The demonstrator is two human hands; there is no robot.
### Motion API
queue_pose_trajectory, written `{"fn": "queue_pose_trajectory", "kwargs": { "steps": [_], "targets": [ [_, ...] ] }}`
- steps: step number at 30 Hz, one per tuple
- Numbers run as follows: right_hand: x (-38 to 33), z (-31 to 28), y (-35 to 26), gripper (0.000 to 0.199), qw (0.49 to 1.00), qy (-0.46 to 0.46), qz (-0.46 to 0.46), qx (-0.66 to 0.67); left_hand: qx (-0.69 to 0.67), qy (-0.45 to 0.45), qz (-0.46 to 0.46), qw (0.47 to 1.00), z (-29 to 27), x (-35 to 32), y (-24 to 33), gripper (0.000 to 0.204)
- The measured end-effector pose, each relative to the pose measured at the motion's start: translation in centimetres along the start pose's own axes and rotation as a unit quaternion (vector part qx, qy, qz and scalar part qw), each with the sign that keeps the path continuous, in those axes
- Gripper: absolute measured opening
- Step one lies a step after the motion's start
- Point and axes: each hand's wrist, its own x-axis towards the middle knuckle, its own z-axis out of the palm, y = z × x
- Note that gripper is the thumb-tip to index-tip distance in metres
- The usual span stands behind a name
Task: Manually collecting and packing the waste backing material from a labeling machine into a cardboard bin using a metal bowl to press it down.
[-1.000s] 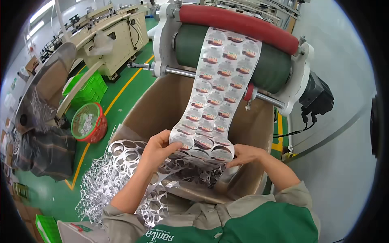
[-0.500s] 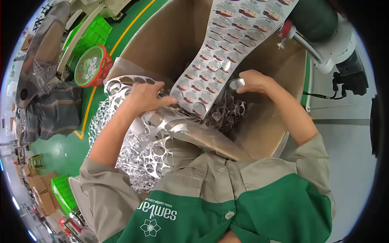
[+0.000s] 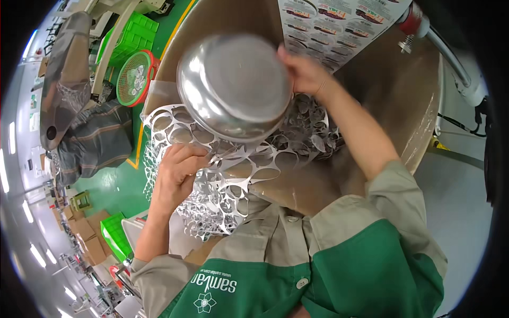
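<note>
A worker's right hand (image 3: 305,71) grips the rim of an upturned steel bowl (image 3: 234,85) over a large cardboard box (image 3: 382,106), fingers curled tight on its edge, while the left hand (image 3: 177,172) pinches the punched-out foil web (image 3: 233,169) draped over the box's near wall. The lift likely goes best with the bowl held level and the web kept taut and clear of its rim. The bowl's inside faces away, and the foil scraps beneath it are partly hidden.

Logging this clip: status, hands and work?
Right hand grips steel bowl over carton. Left hand pinches punched foil web. Nothing blocking.
</note>
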Motion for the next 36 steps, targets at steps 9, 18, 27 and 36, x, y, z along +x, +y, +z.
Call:
{"fn": "queue_pose_trajectory", "kwargs": {
  "steps": [9,18,27,36],
  "targets": [
    [-2.2,-8.2,4.3,0.025,0.418,0.196,0.074,-0.884,0.041,0.006,-0.084,0.996,-0.3,2.2,-2.2,0.031],
    [-1.6,5.2,-4.7,0.032,0.982,-0.03,-0.171,-0.079,-0.238,0.176,-0.29,0.91,-3.0,3.5,-6.3,0.028],
    [-7.8,-12.6,9.6,0.033,0.341,0.252,0.183,-0.887,-0.422,0.369,-0.347,0.752,-7.2,-5.7,-7.1,0.03],
    [-1.1,0.2,-0.4,0.043,0.978,-0.056,-0.036,-0.198,-0.43,0.303,-0.314,0.79,-6.6,-4.9,-1.2,0.029]
  ]
}}
